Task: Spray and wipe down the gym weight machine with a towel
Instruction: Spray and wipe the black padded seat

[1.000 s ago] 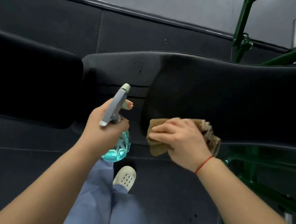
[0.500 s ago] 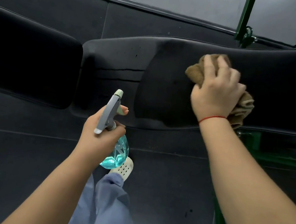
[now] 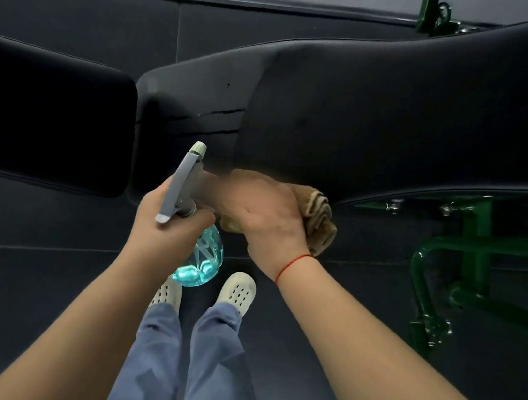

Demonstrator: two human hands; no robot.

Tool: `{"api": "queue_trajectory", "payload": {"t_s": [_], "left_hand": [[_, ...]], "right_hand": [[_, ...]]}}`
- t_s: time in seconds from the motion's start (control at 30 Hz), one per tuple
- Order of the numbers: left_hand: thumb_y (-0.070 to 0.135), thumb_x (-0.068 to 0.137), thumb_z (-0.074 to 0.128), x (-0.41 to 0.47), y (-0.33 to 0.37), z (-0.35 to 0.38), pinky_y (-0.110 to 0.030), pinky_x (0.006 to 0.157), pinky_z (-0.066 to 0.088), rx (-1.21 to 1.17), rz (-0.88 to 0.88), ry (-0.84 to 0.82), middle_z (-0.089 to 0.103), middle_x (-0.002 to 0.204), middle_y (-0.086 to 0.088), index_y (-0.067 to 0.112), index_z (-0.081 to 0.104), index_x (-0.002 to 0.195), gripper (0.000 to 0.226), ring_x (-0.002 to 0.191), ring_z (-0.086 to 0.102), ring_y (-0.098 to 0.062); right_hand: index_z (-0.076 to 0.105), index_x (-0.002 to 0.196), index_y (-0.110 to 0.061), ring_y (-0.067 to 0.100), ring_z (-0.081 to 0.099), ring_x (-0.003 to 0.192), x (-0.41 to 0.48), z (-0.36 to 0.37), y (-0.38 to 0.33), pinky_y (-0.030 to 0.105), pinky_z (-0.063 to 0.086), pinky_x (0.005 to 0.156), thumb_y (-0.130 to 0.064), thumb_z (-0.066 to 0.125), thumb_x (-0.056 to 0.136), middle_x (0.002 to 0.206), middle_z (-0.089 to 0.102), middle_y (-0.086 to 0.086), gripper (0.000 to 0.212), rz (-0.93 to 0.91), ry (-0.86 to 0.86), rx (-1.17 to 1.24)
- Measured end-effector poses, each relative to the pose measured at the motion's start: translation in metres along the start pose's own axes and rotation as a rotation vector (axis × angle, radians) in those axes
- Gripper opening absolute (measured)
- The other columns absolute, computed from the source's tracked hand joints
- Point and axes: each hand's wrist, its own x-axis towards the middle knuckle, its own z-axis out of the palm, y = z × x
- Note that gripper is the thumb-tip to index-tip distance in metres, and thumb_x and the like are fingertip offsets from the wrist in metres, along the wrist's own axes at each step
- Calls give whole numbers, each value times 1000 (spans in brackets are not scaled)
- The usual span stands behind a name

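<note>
My left hand (image 3: 165, 229) grips a spray bottle (image 3: 201, 255) with a clear teal body and a grey trigger head, nozzle pointing up toward the bench. My right hand (image 3: 264, 213) presses a folded brown towel (image 3: 320, 215) against the near edge of the black padded bench pad (image 3: 386, 125). The right hand's fingers are motion-blurred and sit just right of the bottle's head. The pad's left part shows cracks in the upholstery.
A second black pad (image 3: 39, 111) lies to the left. The machine's green steel frame (image 3: 467, 250) runs under the bench at right, with another green post (image 3: 431, 9) at the top. My feet in white shoes (image 3: 237, 290) stand on dark rubber flooring.
My right hand swept the towel from the bench's far top edge back down to its near edge, next to the bottle. The left hand kept holding the bottle in about the same place.
</note>
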Motion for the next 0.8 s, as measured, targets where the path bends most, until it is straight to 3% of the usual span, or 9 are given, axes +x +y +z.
{"api": "queue_trajectory", "payload": {"t_s": [0.17, 0.37, 0.47, 0.5, 0.57, 0.6, 0.67, 0.73, 0.8], "left_hand": [[-4, 88, 66, -8, 1, 8, -13, 62, 49, 54, -28, -51, 69, 97, -18, 26, 69, 111, 38, 90, 64, -37], [-7, 85, 66, -17, 10, 27, -29, 68, 49, 40, 10, -107, 68, 96, -22, 27, 71, 107, 40, 75, 59, -23], [-8, 85, 66, -21, 14, 37, -30, 67, 48, 22, 24, -150, 66, 93, -25, 28, 71, 106, 42, 73, 57, -22], [-7, 85, 66, -22, 13, 39, -29, 65, 47, 22, 28, -160, 66, 92, -25, 28, 71, 106, 42, 72, 56, -22], [-7, 85, 67, -23, 10, 41, -28, 66, 48, 19, 28, -166, 67, 92, -23, 28, 72, 106, 41, 73, 58, -23], [-7, 85, 67, -23, 8, 41, -28, 68, 49, 17, 23, -164, 68, 93, -22, 28, 72, 106, 41, 74, 59, -25], [-6, 85, 67, -24, 4, 42, -27, 70, 50, 27, 17, -160, 70, 94, -18, 28, 72, 107, 41, 79, 63, -32], [-6, 85, 68, -26, -1, 41, -24, 68, 51, 49, 18, -160, 69, 94, -20, 29, 71, 107, 41, 78, 63, -31], [-6, 85, 67, -27, -5, 38, -19, 63, 49, 60, 17, -152, 68, 93, -24, 29, 71, 106, 41, 72, 61, -24]], "right_hand": [[57, 140, -29, 28, 43, 125, -35, -22, 32, 46, 30, 100, -7, 60, 76, 140, 58, 1, 68, 254, 225, -81], [43, 150, -25, 26, 47, 133, -68, -68, 110, 50, 32, 106, -11, 61, 90, 148, 50, 4, 64, 869, 697, -245], [29, 156, -8, 32, 35, 144, -73, -83, 133, 56, 29, 115, -27, 66, 91, 159, 33, 14, 77, 1269, 901, -46], [23, 157, -3, 33, 31, 147, -72, -84, 134, 55, 27, 118, -27, 66, 92, 161, 27, 17, 82, 1309, 971, 80], [10, 157, 4, 30, 25, 149, -68, -79, 127, 28, 24, 122, -16, 63, 96, 162, 18, 23, 84, 1238, 1103, 377], [5, 157, 5, 27, 24, 148, -65, -75, 120, 11, 20, 116, -12, 61, 98, 161, 16, 24, 83, 1233, 1142, 506], [2, 157, 4, 23, 25, 144, -56, -63, 104, -5, 16, 101, -10, 58, 100, 160, 17, 23, 81, 1278, 1158, 688], [4, 156, 6, 24, 30, 140, -42, -51, 81, -4, 19, 100, -9, 60, 99, 157, 23, 24, 81, 1302, 1109, 736], [7, 154, 11, 34, 42, 134, -32, -35, 51, 12, 30, 108, -8, 63, 97, 151, 29, 28, 82, 1285, 988, 725]]}}
